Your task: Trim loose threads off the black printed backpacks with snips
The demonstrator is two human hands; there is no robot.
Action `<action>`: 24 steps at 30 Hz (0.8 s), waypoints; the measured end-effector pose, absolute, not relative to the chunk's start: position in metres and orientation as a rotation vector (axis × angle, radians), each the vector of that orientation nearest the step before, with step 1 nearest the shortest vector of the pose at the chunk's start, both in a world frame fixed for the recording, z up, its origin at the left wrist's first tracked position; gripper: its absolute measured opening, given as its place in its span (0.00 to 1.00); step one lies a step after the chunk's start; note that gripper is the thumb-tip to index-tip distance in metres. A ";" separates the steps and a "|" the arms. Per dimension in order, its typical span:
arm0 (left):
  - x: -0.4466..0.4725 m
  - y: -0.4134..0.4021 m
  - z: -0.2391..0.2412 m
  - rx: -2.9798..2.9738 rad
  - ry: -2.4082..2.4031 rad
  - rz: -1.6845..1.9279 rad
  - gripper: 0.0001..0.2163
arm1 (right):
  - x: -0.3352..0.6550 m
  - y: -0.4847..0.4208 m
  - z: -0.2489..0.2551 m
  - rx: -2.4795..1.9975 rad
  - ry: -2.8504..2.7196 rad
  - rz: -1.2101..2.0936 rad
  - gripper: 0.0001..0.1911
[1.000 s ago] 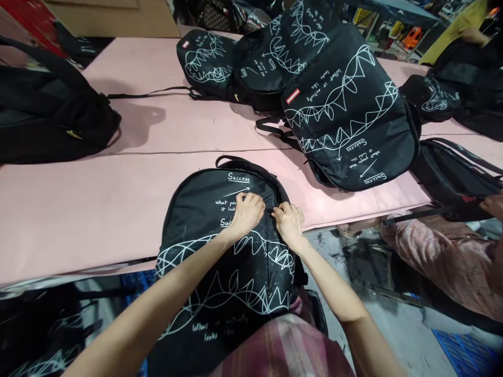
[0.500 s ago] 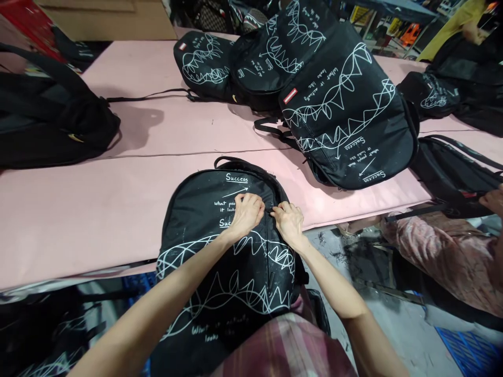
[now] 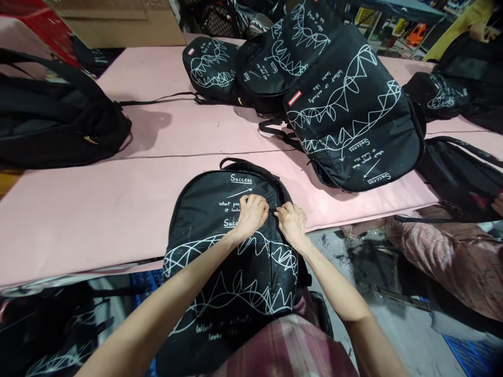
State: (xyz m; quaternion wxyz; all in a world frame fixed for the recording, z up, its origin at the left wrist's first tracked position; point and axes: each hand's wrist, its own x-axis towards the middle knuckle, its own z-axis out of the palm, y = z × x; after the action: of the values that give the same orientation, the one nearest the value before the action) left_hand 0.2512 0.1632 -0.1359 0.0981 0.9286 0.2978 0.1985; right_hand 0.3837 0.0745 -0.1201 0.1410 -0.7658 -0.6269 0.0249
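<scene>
A black backpack [image 3: 220, 251] with white scribble print and the word "Success" lies half on the pink table edge, half on my lap. My left hand [image 3: 250, 214] presses on its front panel with fingers curled and pinched at the zipper line. My right hand [image 3: 293, 222] meets it from the right, fingers pinched on a small dark zipper part [image 3: 272, 210] between the two hands. Both forearms reach up from the bottom of the view.
The pink table [image 3: 98, 204] carries a pile of matching printed backpacks [image 3: 346, 110] at the back right and a plain black backpack [image 3: 58, 125] at the left. Another person in pink clothing [image 3: 451, 256] sits at the right with a black bag [image 3: 459, 178].
Both hands stay pinched at the same spot on the backpack's zipper line. The view has shifted slightly; the hands barely moved.
</scene>
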 end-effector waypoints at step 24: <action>0.228 0.067 -0.109 2.450 1.455 -0.051 0.28 | 0.461 0.050 -0.164 -2.120 -1.176 0.146 0.22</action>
State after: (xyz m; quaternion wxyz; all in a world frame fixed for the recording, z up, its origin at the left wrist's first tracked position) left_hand 0.2281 0.0673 -0.1093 0.1452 0.8505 0.5052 -0.0176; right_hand 0.4610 0.0504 -0.1640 0.3490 -0.8179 -0.4539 0.0562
